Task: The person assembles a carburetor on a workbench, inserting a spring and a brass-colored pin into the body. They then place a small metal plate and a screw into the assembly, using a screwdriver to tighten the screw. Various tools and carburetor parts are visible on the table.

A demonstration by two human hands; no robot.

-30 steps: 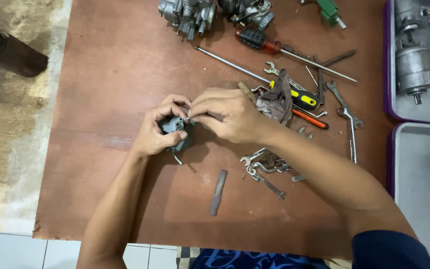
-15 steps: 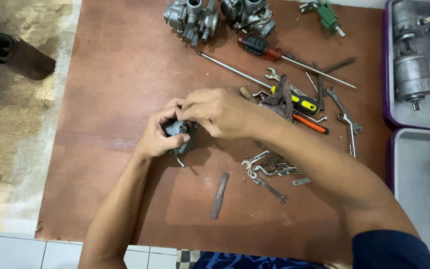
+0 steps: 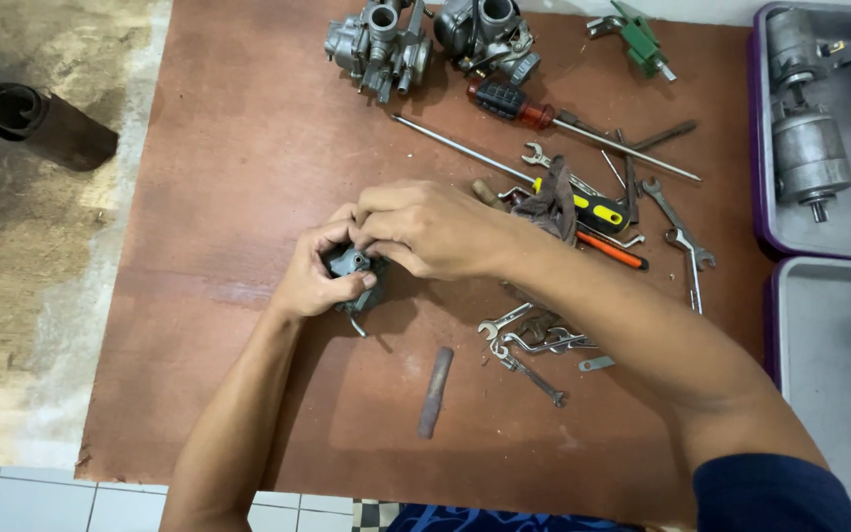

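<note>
A small grey metal carburetor part [image 3: 352, 268] sits in my left hand [image 3: 315, 276], just above the brown wooden board [image 3: 229, 177]. My left fingers wrap around its left side. My right hand [image 3: 425, 229] covers its top, with the fingertips pinched on the upper edge of the part. A thin bent metal piece sticks out below the part. Most of the part is hidden by both hands.
Two grey carburetors [image 3: 378, 41] stand at the board's far edge. A red-handled screwdriver [image 3: 554, 120], a yellow-handled one [image 3: 593, 210], spanners [image 3: 682, 232], a rusty flat bar [image 3: 435, 391] and small wrenches [image 3: 529, 340] lie to the right. Trays with grey motors [image 3: 810, 148] sit far right. A dark cylinder [image 3: 41, 123] lies left.
Both hands stay closed on the small part. The view has shifted slightly, so the hands and tools sit a little lower in the picture.
</note>
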